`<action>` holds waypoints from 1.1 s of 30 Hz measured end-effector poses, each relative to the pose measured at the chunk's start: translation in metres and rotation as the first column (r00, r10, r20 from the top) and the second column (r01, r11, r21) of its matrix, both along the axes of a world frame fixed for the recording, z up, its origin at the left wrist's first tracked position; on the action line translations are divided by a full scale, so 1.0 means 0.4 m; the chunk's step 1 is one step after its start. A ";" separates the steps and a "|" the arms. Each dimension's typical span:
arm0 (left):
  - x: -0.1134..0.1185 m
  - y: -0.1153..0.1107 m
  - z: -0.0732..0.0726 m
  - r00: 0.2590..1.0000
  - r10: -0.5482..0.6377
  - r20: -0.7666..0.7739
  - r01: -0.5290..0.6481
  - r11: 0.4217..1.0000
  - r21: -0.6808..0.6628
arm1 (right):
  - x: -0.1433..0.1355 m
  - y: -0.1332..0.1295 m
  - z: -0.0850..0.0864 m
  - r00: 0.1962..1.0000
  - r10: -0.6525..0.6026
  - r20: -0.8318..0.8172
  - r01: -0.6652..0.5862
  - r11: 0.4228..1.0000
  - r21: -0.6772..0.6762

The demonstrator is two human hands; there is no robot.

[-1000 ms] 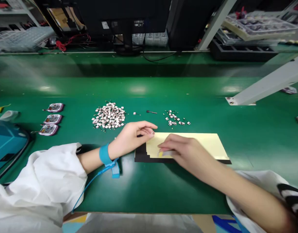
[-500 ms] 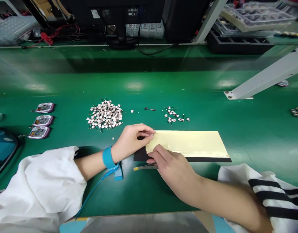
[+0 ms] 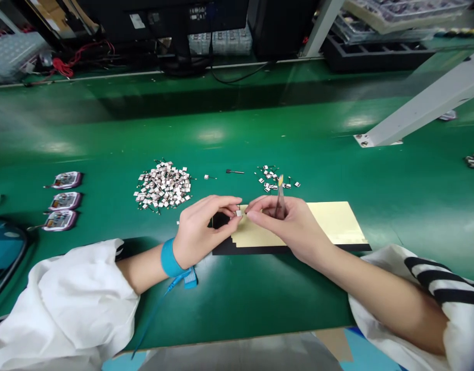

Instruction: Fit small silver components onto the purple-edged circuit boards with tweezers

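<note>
Both hands meet over the near left corner of a pale yellow adhesive sheet on its black backing.

The left hand pinches a tiny silver square component between thumb and fingertip; the right hand, closed around slim metal tweezers pointing up, touches it too. The step appears to be handling one piece; the next move calls for fine fingertip control.

Bright overhead light; glare patches on green mat; soft shadows; edges warped, background blurred.
</note>
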State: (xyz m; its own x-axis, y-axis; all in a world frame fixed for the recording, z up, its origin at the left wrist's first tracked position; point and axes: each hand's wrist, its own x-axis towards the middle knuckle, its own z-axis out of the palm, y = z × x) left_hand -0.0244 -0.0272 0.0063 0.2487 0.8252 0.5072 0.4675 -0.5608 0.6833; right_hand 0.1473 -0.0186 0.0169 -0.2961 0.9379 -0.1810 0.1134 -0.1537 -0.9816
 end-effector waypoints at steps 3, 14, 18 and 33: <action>0.002 -0.009 0.004 1.000 -0.008 -0.008 0.008 0.998 0.070 | -0.011 -0.005 -0.003 0.992 0.041 -0.117 -0.045 0.998 -0.034; 0.000 -0.009 0.004 1.000 -0.015 -0.026 0.018 0.994 0.110 | -0.017 -0.018 0.000 0.991 0.062 -0.119 -0.060 0.998 0.023; -0.001 -0.011 0.002 0.997 -0.019 -0.078 0.030 0.989 0.141 | -0.024 -0.022 -0.006 0.988 0.007 -0.155 -0.009 1.000 -0.013; -0.001 -0.011 0.000 0.983 -0.108 -0.150 0.127 0.984 0.125 | -0.001 0.001 0.007 0.987 0.162 -0.019 -0.162 0.987 -0.018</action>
State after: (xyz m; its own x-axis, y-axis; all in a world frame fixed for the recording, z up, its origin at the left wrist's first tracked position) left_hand -0.0247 -0.0316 0.0061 0.4175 0.7130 0.5634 0.4799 -0.6995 0.5295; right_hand 0.1467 -0.0182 0.0199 -0.4471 0.8736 -0.1923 0.1217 -0.1536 -0.9806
